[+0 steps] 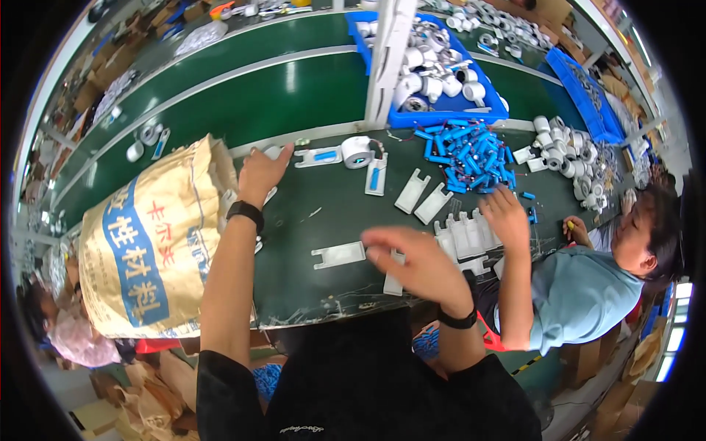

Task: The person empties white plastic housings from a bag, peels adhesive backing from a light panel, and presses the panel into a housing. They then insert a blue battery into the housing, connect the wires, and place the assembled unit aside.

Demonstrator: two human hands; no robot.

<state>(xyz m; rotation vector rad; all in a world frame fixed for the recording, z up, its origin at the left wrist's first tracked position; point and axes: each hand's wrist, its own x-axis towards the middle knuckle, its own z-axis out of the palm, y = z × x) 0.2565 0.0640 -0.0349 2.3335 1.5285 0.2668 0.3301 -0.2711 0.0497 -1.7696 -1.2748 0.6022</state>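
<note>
My left hand (263, 175) is beside the mouth of a large tan woven sack (158, 242), its fingers closed around a mostly hidden white plastic part (273, 152). My right hand (421, 266), blurred, hovers over the near side of the bench with fingers apart and nothing visible in them. By its fingertips lies a flat white plastic holder (338, 255); whether they touch I cannot tell. Another white holder (394, 277) is partly under this hand. Farther back, a round white housing (357, 153) sits by two holders with blue battery cells (325, 156).
At right a co-worker's hand (507, 217) reaches toward a heap of blue cells (471, 156), above a row of white holders (463, 234). A blue bin (448, 117) of white housings stands behind a white post (391, 66). More housings (573, 154) pile at right.
</note>
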